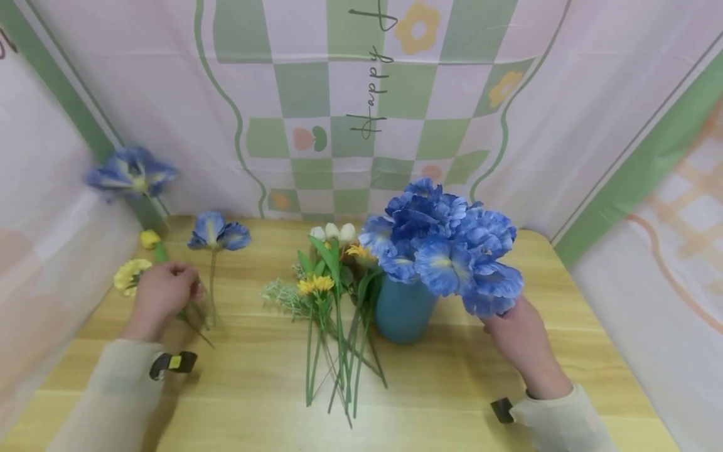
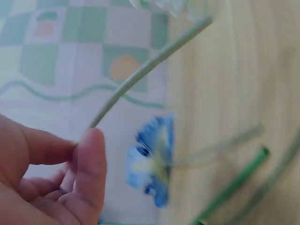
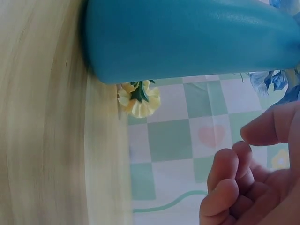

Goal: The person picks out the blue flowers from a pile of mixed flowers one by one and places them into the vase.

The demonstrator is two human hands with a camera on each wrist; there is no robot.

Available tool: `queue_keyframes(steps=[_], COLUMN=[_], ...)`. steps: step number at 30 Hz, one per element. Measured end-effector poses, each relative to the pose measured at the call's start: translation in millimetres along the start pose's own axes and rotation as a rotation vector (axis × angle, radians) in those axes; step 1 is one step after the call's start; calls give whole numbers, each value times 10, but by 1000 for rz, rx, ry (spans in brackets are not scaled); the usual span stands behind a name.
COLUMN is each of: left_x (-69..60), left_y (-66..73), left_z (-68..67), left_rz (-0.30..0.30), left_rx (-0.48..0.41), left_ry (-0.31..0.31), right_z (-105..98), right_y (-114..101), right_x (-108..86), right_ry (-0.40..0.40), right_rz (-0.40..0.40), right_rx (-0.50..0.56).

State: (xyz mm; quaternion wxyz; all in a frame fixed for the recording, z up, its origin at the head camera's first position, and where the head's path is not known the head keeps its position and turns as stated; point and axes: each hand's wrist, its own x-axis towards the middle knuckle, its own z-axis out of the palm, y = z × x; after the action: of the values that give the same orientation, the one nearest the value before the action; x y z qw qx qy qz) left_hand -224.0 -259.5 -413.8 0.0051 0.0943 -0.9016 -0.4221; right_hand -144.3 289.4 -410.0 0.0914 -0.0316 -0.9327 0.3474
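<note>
My left hand is above the left part of the table, thumb and fingers pinching a thin green stem. The blue flower blurred at upper left appears to belong to that stem. A teal vase stands upright right of centre, filled with large blue flowers. Just right of it, my right hand is below the lowest petals. Its fingers are loosely curled with nothing visible between them in the right wrist view, and the vase is beside it.
Another blue flower lies at the back left. A pale yellow flower and a yellow bud are near the left edge. Mid-table lie white tulips, orange-yellow flowers and pale green sprigs, stems toward the front. A printed cloth hangs behind.
</note>
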Motion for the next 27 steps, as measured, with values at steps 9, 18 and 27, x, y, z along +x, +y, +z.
queue_keyframes(steps=[9, 18, 27], left_x=[-234, -606, -990], left_y=[447, 798, 1219], left_z=[126, 388, 786], left_rz=[182, 747, 1286], left_rx=[-45, -169, -287], left_ry=[208, 297, 107], right_z=[102, 130, 123], right_y=[-54, -400, -883], right_x=[-68, -301, -473], right_ry=[-207, -564, -403], right_rz=[-204, -448, -826], right_rx=[-19, -123, 23])
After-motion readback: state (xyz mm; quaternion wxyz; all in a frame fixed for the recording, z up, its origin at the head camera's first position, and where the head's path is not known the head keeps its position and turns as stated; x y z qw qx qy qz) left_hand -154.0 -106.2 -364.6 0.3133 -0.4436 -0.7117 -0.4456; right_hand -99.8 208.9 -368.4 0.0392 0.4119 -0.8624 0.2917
